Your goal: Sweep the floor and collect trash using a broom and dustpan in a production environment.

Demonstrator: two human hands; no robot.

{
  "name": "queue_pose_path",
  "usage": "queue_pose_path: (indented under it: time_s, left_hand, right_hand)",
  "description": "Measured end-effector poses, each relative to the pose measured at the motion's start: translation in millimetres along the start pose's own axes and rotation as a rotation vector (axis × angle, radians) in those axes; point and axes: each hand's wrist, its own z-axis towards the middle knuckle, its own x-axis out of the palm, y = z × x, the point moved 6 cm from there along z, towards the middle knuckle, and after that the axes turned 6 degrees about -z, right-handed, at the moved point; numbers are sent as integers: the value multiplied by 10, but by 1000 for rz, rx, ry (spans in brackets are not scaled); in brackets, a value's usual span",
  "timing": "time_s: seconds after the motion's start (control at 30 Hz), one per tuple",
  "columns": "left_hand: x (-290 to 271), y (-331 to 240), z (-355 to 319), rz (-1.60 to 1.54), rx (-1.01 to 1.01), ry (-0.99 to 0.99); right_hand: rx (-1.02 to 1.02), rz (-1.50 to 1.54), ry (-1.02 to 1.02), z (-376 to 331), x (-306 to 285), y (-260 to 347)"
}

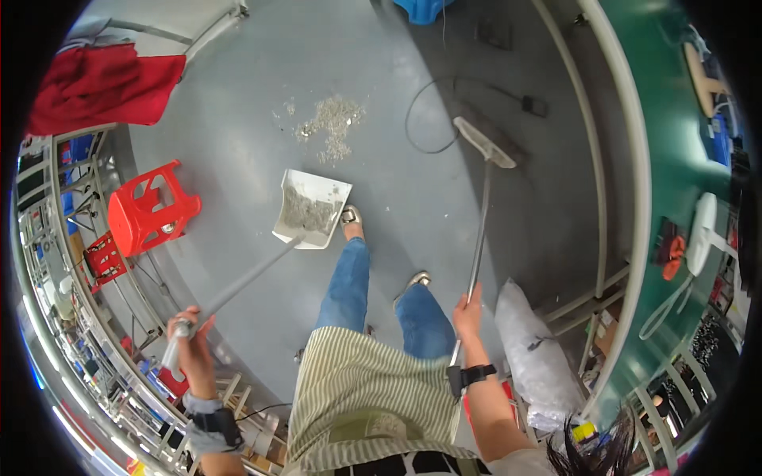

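Note:
My left hand (190, 341) is wrapped round the upper end of a long-handled dustpan (337, 189). Its white pan lies on the floor with its mouth facing away from me and grey dust inside, beside my left shoe. Beyond the mouth a pile of small pale debris (337, 119) is spread on the grey floor, apart from the pan. My right hand (467, 316) grips the metal pole of a broom (486, 143). The broom's pale head reaches under the green-topped table at the right, near a dark cable (409, 119) looped on the floor.
A red plastic stool (119, 214) lies tipped at the left beside crowded metal shelving. Red cloth (107, 86) hangs at the far left. A stuffed clear plastic bag (536, 349) stands by my right arm, next to the green table (663, 119). A blue stool (421, 9) shows at the far edge.

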Motion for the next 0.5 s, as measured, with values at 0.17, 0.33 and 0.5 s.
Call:
queue_pose_path:
  time_s: [0.17, 0.33, 0.5]
  left_hand:
    - [-53, 245, -125, -44, -5, -14]
    - [-176, 492, -157, -150, -53, -176]
    - [-170, 557, 176, -148, -47, -116]
  right_hand:
    - [-235, -291, 203, 106, -821, -584]
    - [265, 254, 493, -187, -1107, -658]
    - [568, 639, 454, 220, -279, -95]
